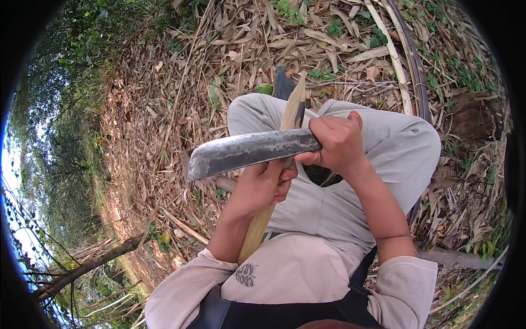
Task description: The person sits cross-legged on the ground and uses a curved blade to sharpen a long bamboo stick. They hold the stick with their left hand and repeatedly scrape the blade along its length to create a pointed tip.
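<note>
My right hand (pixel 341 141) is closed around the handle end of a machete (pixel 249 152), with the handle hidden in the fist. Its broad grey blade, worn and stained dark, points left and lies across a strip of split wood or bamboo (pixel 255 233). Below the blade, my left hand (pixel 266 188) wraps round that pale yellowish strip. The strip slants from my belly up between my knees and narrows to a point at its far end. I cannot tell whether the blade's edge touches the wood.
My bent legs in pale trousers (pixel 400 137) surround the work. A dark flat piece (pixel 283 83) lies just beyond the strip's tip. Dry leaves (pixel 164 109) cover the ground. Long poles (pixel 395 60) lie at the far right, and a branch (pixel 90 265) juts in at the left.
</note>
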### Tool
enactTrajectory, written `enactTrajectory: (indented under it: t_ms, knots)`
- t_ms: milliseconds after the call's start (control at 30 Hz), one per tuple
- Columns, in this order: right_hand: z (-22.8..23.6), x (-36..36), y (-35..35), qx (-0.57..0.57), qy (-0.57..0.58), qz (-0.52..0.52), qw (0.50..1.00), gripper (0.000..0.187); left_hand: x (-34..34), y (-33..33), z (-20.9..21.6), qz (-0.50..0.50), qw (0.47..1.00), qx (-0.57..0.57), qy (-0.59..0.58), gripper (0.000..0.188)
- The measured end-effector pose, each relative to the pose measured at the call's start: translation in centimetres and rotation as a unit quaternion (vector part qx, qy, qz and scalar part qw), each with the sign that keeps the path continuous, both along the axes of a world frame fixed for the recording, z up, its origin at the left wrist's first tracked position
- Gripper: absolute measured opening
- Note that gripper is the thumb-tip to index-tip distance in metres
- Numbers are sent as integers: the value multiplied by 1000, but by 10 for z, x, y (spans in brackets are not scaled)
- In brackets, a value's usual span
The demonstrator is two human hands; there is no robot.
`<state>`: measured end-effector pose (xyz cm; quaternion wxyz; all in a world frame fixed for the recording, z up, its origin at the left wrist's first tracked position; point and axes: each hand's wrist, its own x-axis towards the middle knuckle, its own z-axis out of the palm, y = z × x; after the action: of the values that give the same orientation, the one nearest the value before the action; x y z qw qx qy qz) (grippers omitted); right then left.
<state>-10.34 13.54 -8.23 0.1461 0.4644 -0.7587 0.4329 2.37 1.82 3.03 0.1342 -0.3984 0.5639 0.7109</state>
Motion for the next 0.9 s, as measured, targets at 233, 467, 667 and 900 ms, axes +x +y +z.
enactTrajectory:
  t_ms: [233, 467, 667, 900]
  knots:
    - [-18, -88, 3, 11, -318, -200, 926, 67, 24, -3, 28, -21, 999, 14, 40, 41]
    - [-8, -17, 7, -76, -287, 31, 954, 62, 6, -6, 9, -12, 998, 51, 37, 40]
    - [16, 3, 3, 5, -71, 54, 996, 68, 10, -4, -4, 6, 999, 49, 1, 30]
    - [3, 0, 1, 12, -19, 12, 1000, 72, 11, 6, -1, -37, 999, -22, 14, 36]
